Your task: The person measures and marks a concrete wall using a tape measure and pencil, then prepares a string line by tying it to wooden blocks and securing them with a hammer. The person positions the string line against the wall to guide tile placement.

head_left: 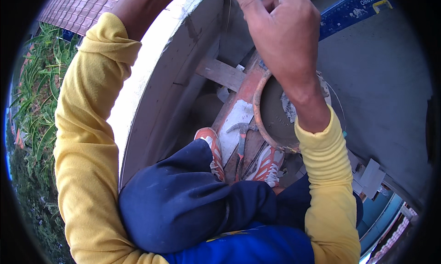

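Note:
My right hand (287,39) is raised at the top centre, fingers curled closed. A pale edge shows between the fingers, but I cannot make out what it is. Close to the fingertips a thin line (228,13) hangs down. My left forearm (144,9) reaches up past the top edge, and the hand itself is out of the picture. Below my right wrist stands a round orange-rimmed tub (261,119) with grey wet-looking material in it. A claw hammer (241,137) lies on the planks between my shoes.
On the left runs a pale wall top (138,91), with green plants (43,94) and a tiled roof (80,6) beyond. A long blue spirit level (351,13) with a yellow fitting lies at the upper right. A wooden board (223,73) juts across behind the planks (236,112) under my feet.

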A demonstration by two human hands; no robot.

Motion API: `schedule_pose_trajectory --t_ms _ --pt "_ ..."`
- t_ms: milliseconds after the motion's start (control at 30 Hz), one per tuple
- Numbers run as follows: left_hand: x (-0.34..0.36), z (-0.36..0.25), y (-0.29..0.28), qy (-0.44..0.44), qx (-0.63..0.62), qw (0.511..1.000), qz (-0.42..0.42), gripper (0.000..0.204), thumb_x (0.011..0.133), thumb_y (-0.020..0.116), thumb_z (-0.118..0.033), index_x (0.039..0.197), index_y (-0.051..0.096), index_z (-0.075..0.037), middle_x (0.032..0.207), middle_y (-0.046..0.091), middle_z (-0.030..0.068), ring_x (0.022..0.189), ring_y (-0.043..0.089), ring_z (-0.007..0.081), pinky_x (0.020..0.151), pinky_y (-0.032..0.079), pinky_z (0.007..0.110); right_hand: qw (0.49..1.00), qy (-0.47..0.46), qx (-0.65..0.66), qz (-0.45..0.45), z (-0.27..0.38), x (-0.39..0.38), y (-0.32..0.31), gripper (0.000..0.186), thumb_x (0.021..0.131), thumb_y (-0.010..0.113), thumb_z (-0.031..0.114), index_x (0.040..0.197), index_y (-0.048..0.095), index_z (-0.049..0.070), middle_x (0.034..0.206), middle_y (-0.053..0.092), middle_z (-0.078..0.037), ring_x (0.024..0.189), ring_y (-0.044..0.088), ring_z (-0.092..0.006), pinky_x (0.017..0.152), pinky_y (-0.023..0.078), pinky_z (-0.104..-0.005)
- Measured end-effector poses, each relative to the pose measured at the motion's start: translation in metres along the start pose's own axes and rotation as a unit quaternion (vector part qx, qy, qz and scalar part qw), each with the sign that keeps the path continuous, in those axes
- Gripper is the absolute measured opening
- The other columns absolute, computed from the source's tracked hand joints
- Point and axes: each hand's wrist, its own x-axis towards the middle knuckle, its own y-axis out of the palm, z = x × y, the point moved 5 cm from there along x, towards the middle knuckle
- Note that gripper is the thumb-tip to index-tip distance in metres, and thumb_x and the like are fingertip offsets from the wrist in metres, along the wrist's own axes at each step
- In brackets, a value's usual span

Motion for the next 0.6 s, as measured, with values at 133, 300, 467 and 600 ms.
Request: schedule_pose_trajectory --t_ms 133,300,467,600 --pt "0.019 0.03 -0.03 -0.053 -0.021 0.998 -0.019 0.046 0.102 0.067 -0.03 0.14 0.054 -0.007 0.14 0.056 0.0121 0.133 0.053 0.0274 0.116 0.044 0.047 0.932 0.087 0.185 0.3 0.043 -0.157 0.013 0.015 0.096 0.069 0.016 0.097 0.067 0.001 0.083 0.068 -0.017 0.07 0.068 -0.0351 0.063 0.053 -0.0443" --pt "0.022 -0.02 -0.018 -0.01 0.034 0.995 -0.09 0.015 0.105 0.063 -0.021 0.108 0.07 -0.008 0.099 0.07 0.0004 0.089 0.068 0.0094 0.082 0.061 0.026 0.735 0.281 -0.059 0.614 -0.039 -0.376 -0.003 0.046 0.098 0.063 0.045 0.11 0.061 0.0 0.099 0.071 -0.026 0.087 0.071 -0.0479 0.079 0.054 -0.0568" --pt "0.027 -0.043 -0.027 -0.021 0.05 0.995 -0.087 0.018 0.107 0.057 -0.019 0.116 0.065 -0.006 0.105 0.067 0.0002 0.092 0.067 0.0098 0.089 0.062 0.031 0.699 0.382 -0.131 0.591 -0.056 -0.407 -0.005 0.058 0.095 0.067 0.051 0.118 0.052 0.0 0.097 0.071 -0.029 0.094 0.071 -0.0479 0.08 0.056 -0.0582" --pt "0.035 -0.056 -0.021 -0.011 0.058 0.996 -0.07 0.017 0.108 0.056 -0.018 0.114 0.065 -0.005 0.101 0.066 0.0006 0.087 0.066 0.0094 0.091 0.062 0.033 0.719 0.434 -0.092 0.535 -0.047 -0.421 0.009 0.052 0.094 0.068 0.044 0.115 0.052 -0.001 0.098 0.071 -0.031 0.095 0.07 -0.0495 0.082 0.055 -0.0584"
